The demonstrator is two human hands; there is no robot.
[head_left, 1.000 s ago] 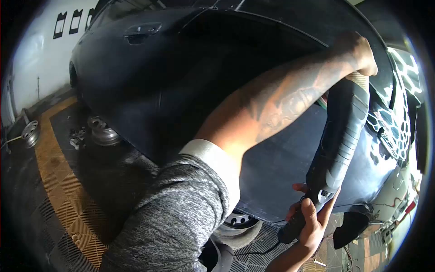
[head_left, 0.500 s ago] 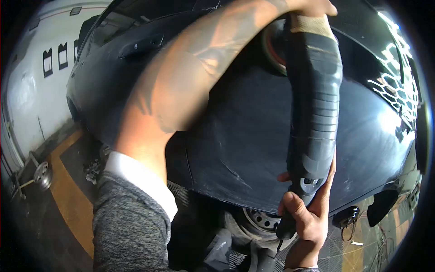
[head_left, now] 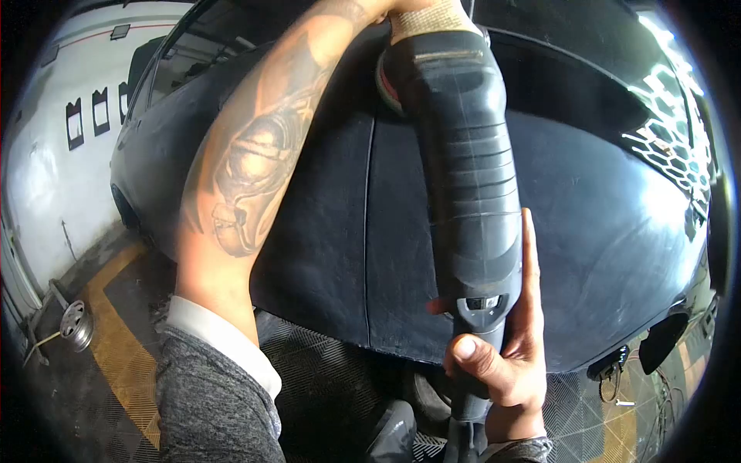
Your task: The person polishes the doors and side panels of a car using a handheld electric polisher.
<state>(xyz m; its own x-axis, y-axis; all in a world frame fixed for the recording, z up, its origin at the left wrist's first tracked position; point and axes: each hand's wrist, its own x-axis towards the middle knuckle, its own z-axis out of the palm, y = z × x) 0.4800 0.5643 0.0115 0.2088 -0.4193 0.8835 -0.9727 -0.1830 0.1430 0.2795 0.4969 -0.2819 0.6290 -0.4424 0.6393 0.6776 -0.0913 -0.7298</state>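
Note:
A black car polisher [head_left: 469, 170] stands lengthwise in front of me, its pad [head_left: 388, 85] against the dark car panel [head_left: 332, 231]. My right hand [head_left: 509, 366] is wrapped around the lower end of its handle, thumb in front, just below the small switch [head_left: 485, 303]. My left arm reaches over to the tool's head, where a tan woven cover [head_left: 434, 18] shows. My left hand [head_left: 394, 6] grips near that cover; the top edge of the view cuts off most of its fingers. The cord end hangs below my right hand.
A vertical panel seam [head_left: 367, 231] runs down the car body. Bright hexagonal lights reflect at right [head_left: 671, 139]. A loose wheel rim [head_left: 76, 326] lies on the floor at left, near a white wall [head_left: 46, 170]. Dark grated floor tiles [head_left: 309, 378] lie below the car.
The polisher has moved left across the panel with both hands still on it. My left forearm has shifted left too, and the panel seam shows more fully.

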